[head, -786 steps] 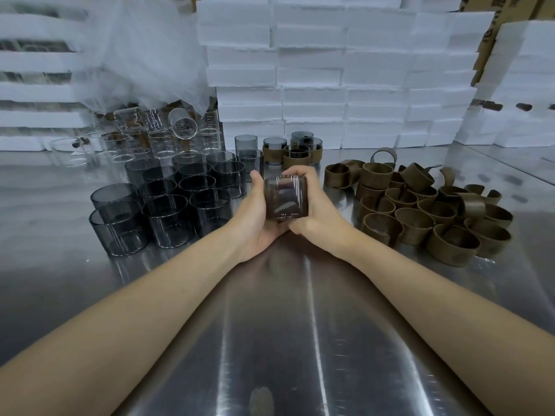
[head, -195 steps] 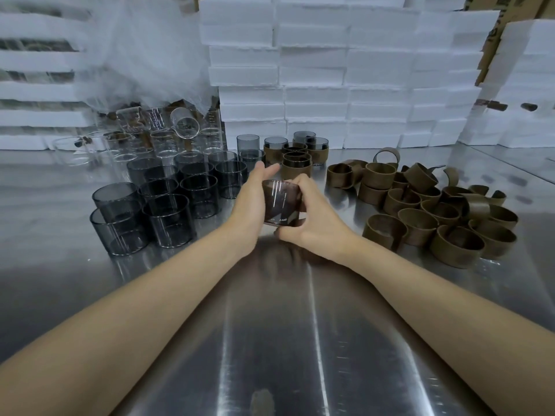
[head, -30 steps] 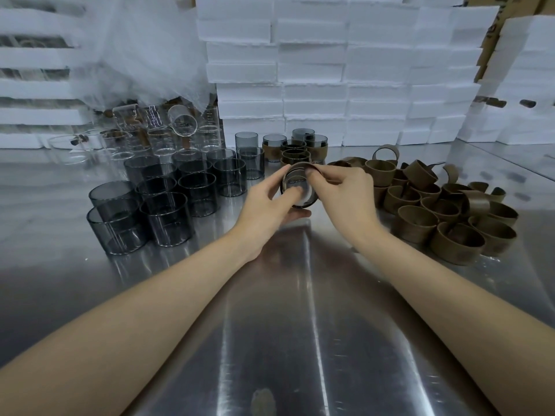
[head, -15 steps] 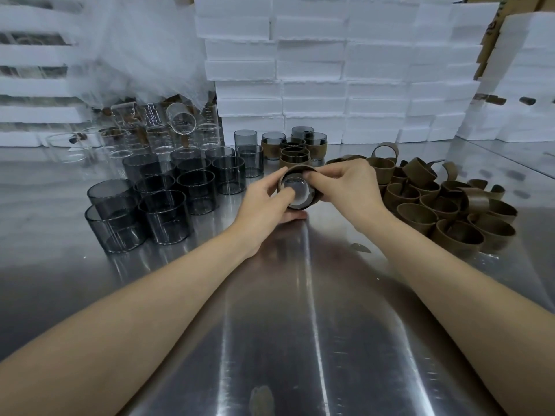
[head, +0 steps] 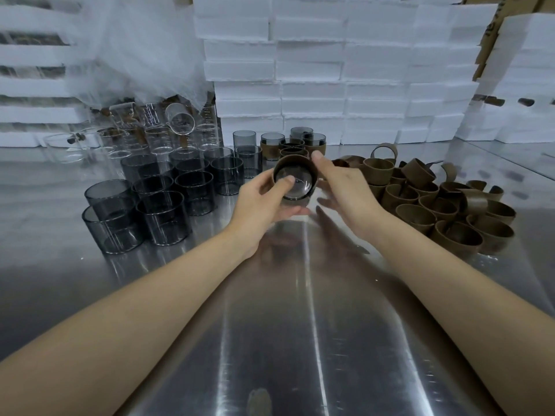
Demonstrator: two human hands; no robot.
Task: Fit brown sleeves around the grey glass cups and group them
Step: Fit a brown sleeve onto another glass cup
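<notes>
My left hand (head: 261,202) holds a grey glass cup (head: 295,183) wrapped in a brown sleeve, tipped so its base faces me, thumb across the base and fingers under it. My right hand (head: 345,190) is beside the cup, its thumb on the sleeve's upper right edge and the other fingers spread below. Bare grey cups (head: 162,202) stand grouped at the left. Loose brown sleeves (head: 444,205) lie heaped at the right. Several sleeved cups (head: 295,145) stand grouped behind the held cup.
The steel table (head: 285,325) stretches toward me. Clear glassware (head: 156,133) under plastic film sits at the back left. White foam boxes (head: 330,70) are stacked along the back and right.
My right hand has loosened from gripping the sleeve to only touching it with spread fingers. The cup has turned more base-on toward me in my left hand.
</notes>
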